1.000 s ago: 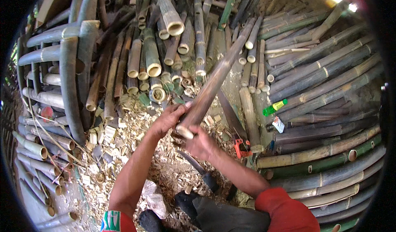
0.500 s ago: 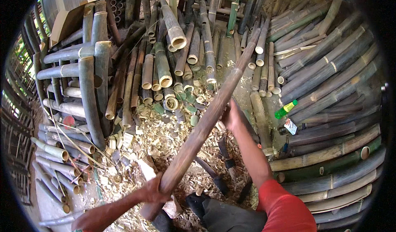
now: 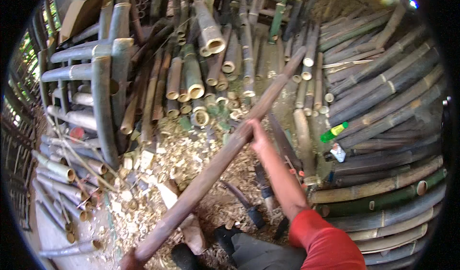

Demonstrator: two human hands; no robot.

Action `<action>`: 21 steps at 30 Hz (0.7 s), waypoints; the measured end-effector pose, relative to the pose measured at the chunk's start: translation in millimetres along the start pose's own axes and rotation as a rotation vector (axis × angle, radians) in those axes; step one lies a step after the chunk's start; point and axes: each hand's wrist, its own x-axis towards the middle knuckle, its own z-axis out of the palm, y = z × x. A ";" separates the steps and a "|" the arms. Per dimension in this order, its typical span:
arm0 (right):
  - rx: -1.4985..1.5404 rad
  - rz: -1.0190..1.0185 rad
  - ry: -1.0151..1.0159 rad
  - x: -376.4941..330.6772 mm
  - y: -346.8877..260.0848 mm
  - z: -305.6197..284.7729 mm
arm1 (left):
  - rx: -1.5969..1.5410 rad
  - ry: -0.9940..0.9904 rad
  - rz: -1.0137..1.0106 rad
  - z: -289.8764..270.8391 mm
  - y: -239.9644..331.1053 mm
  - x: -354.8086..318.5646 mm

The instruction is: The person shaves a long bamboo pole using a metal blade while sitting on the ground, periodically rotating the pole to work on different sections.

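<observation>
A long brown bamboo pole slants across the middle, from the near left up to the far right. My right hand grips it around mid-length from the right side, with the thumb near its top. At the pole's low end, my left hand shows only in part and blurred at the lower edge, closed about that end. Beneath the pole lies a pale wooden block. A curved tool with a dark handle lies on the chips, right of the pole.
Wood chips cover the floor. Cut bamboo tubes are stacked at the back, and long poles line the right. A bamboo frame stands at left. A green bottle lies at right.
The pole has slid down and left, its low end now near the bottom edge. My left hand has moved down-left with it; my right hand has shifted slightly left.
</observation>
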 end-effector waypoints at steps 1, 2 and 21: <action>-0.045 0.150 0.037 -22.0 19.7 27.3 | 0.034 0.022 -0.159 3.2 -42.5 -10.6; -0.090 0.128 0.029 -12.7 36.8 -6.5 | -0.034 -0.026 -0.223 5.9 -63.9 0.0; 0.129 0.511 -0.700 -219.1 184.1 214.9 | -2.277 0.443 0.204 -38.7 140.7 99.1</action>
